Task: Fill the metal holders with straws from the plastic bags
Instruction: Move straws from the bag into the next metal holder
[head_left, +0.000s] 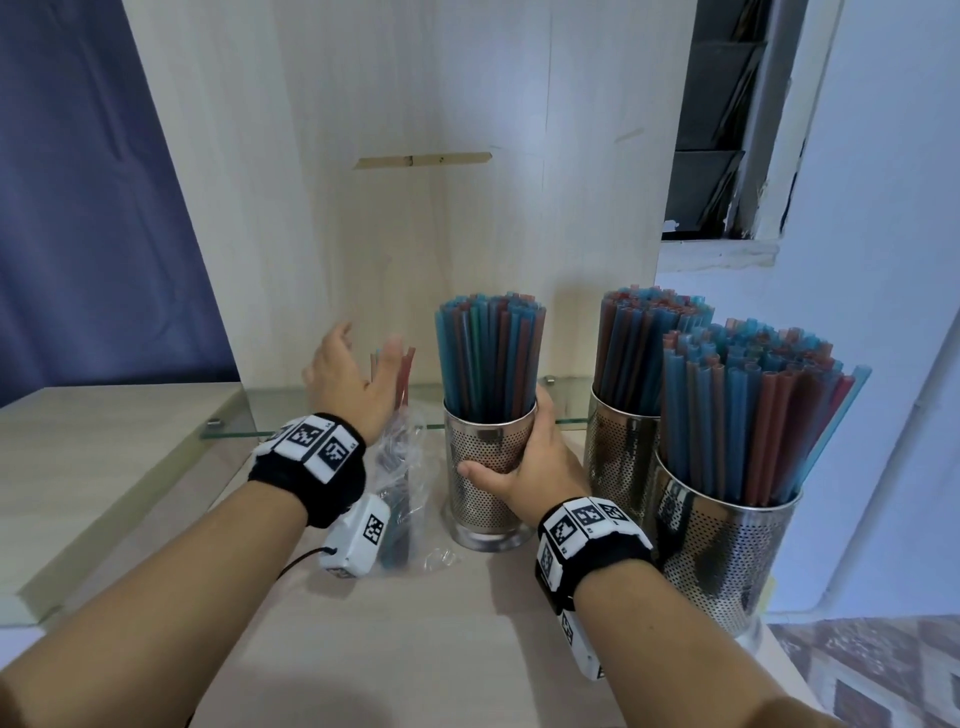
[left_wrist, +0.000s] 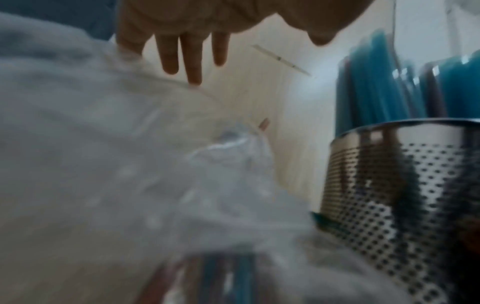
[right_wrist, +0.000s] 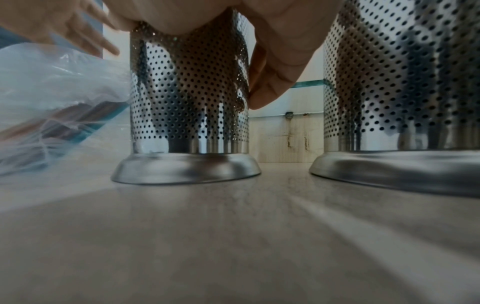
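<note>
Three perforated metal holders stand on the wooden counter, each packed with blue and red straws. My right hand (head_left: 519, 462) grips the left holder (head_left: 480, 499) round its side, thumb in front and fingers behind; the right wrist view shows that holder (right_wrist: 189, 98) standing flat on its base. My left hand (head_left: 353, 379) hovers open, fingers straight, above a clear plastic bag (head_left: 405, 499) that leans beside the holder with a few straws (head_left: 402, 379) sticking out. In the left wrist view the fingers (left_wrist: 193, 61) are spread over the crumpled bag (left_wrist: 130, 164), not touching it.
Two more full holders (head_left: 722, 561) (head_left: 621, 447) stand close on the right, near the counter's right edge. A glass shelf (head_left: 234, 421) runs along behind, against a tall wooden panel (head_left: 415, 208). A raised wooden ledge lies at the left.
</note>
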